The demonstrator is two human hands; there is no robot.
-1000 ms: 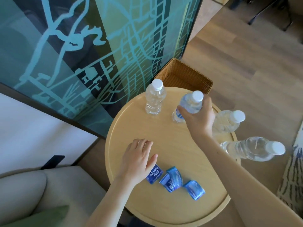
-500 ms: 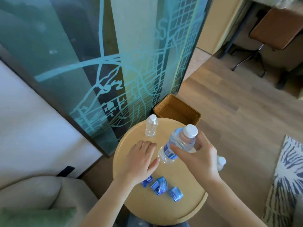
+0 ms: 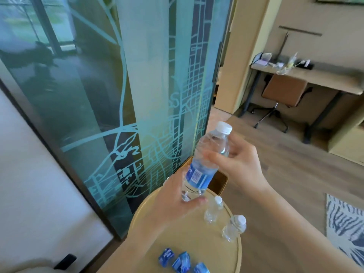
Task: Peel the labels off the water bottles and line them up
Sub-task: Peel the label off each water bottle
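Observation:
A water bottle point(image 3: 206, 160) with a white cap and a blue label is raised above the round wooden table point(image 3: 189, 233), tilted to the right. My right hand point(image 3: 242, 166) grips its upper half. My left hand point(image 3: 175, 196) holds its bottom, fingers curled round the base. Two bare bottles point(image 3: 213, 209) point(image 3: 234, 227) without labels stand at the table's right edge. Three crumpled blue labels point(image 3: 182, 263) lie at the table's near side.
A tall glass panel with a map pattern point(image 3: 118, 95) stands just behind the table. A wicker basket point(image 3: 219, 182) sits behind the bottle, mostly hidden. A desk and brown chair point(image 3: 283, 91) stand far right. A patterned rug point(image 3: 344, 223) lies at right.
The labelled bottle rose higher off the table. My left hand left the tabletop and took hold of the bottle's base. The camera tilted upward.

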